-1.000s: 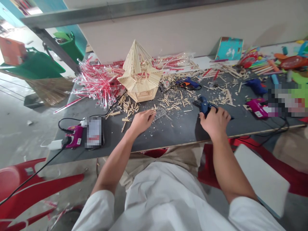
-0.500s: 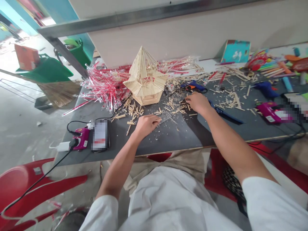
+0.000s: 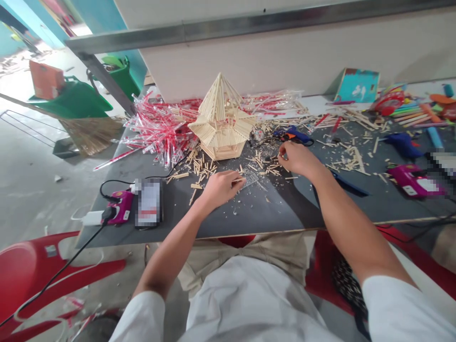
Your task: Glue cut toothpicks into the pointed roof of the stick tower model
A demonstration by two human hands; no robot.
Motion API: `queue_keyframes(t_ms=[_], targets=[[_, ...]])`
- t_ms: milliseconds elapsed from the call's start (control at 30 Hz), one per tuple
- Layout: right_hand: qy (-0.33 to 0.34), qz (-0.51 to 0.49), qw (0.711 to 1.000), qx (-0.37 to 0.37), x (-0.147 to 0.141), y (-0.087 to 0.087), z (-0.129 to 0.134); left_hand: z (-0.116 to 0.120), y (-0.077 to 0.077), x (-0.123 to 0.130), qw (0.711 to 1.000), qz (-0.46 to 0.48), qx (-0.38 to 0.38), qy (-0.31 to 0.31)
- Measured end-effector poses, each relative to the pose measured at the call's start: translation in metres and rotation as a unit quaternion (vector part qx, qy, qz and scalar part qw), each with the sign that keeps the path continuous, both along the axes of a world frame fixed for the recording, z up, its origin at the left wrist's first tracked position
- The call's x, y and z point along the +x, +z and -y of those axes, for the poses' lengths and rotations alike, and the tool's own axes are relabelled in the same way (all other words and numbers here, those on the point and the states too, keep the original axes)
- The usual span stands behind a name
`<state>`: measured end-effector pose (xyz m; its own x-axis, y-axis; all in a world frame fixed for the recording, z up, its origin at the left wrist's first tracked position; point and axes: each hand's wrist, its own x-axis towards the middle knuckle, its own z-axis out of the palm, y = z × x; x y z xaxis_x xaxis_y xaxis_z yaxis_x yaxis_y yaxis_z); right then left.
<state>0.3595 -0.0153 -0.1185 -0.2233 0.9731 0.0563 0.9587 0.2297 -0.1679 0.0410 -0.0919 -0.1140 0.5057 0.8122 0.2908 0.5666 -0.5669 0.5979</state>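
A pointed model tower of pale wooden sticks stands at the middle of the table. In front of it my left hand is closed in a pinch; anything between its fingertips is too small to make out. Clear plastic scraps lie right by those fingers. Over a scatter of short cut sticks, my right hand has its thumb and fingertips together, and what they hold, if anything, is hidden. A blue glue gun lies just behind my right hand. Partly under my right forearm is a dark blue tool.
Red-and-clear plastic wrappers are heaped at the back left. A phone and a magenta power socket sit at the left. Rightward are another blue glue gun, a second magenta socket and a turquoise board.
My right hand has lifted slightly off the stick pile, its fingers curling together. The left hand stays close to the plastic scraps. The whole view has shifted a little.
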Motion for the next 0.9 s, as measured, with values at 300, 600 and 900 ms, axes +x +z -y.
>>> queue_keyframes(t_ms=[300,600,900], targets=[[0.197,-0.182,0.96,0.081,-0.06,0.067,0.022,-0.053,0.057,0.014,0.997,0.037,-0.073,0.005],[0.267,-0.216,0.93,0.129,-0.095,0.109,0.013,-0.08,0.093,0.005,0.973,0.154,-0.153,-0.072],[0.314,-0.186,0.924,0.115,-0.106,0.128,-0.007,-0.091,0.116,-0.012,0.991,0.051,-0.122,-0.02]])
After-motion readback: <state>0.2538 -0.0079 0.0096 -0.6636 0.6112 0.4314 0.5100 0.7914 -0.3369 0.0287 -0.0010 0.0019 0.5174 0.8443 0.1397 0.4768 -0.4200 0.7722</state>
